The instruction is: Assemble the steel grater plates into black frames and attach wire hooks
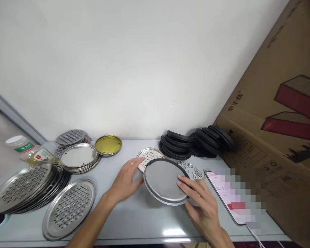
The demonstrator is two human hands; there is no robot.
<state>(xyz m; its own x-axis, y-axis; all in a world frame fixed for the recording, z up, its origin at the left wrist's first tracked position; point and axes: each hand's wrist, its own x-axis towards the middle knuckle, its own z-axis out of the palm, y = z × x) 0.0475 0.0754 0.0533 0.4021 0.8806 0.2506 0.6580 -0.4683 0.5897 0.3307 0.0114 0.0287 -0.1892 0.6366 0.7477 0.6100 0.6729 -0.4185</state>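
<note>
Round metal lid (pixel 164 181) held at both edges, left hand (pixel 125 182) curled on its left rim, right hand (pixel 198 203) gripping its right rim, phone (pixel 226 196) close by, bare worktop (pixel 134 220) in front.

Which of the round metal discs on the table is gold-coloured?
The gold disc, lying flat at the back near the wall, just right of the stack of plain silver discs. All other discs are silver.

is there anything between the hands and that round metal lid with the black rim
Nothing visible. Both hands already touch the round grey metal lid with the black rubber rim: the left hand at its left edge, the right hand with fingers over its lower right edge. A small perforated steel disc lies partly under the lid's far side.
</note>
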